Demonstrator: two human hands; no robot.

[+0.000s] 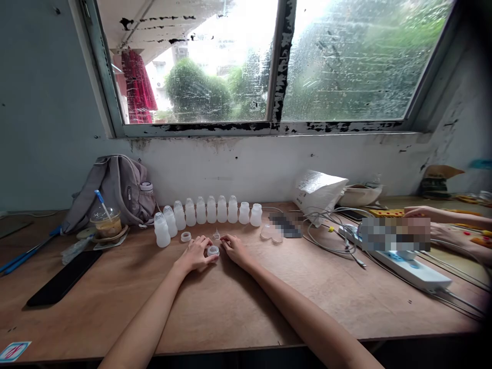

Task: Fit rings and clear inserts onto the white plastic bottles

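Observation:
My left hand (198,253) is closed around a white bottle collar ring (212,251), with the thumb at its near side and the fingers behind it. My right hand (234,250) rests on the table, fingertips beside a clear bottle nipple (216,235) that stands upright; whether they touch it I cannot tell. Its fingers look slightly apart. Another collar ring (186,237) lies to the left of my left hand. Behind both hands stands a curved row of several frosted baby bottles (211,211). Two bottles (255,215) at the right end have no tops.
At left are a grey backpack (119,189), an iced drink cup (106,223) and a black phone-like slab (65,278). On the right lie a clear flat piece (271,233), cables (326,241), a power strip (415,269) and a silver bag (321,189). Another person's hands (446,230) work at far right.

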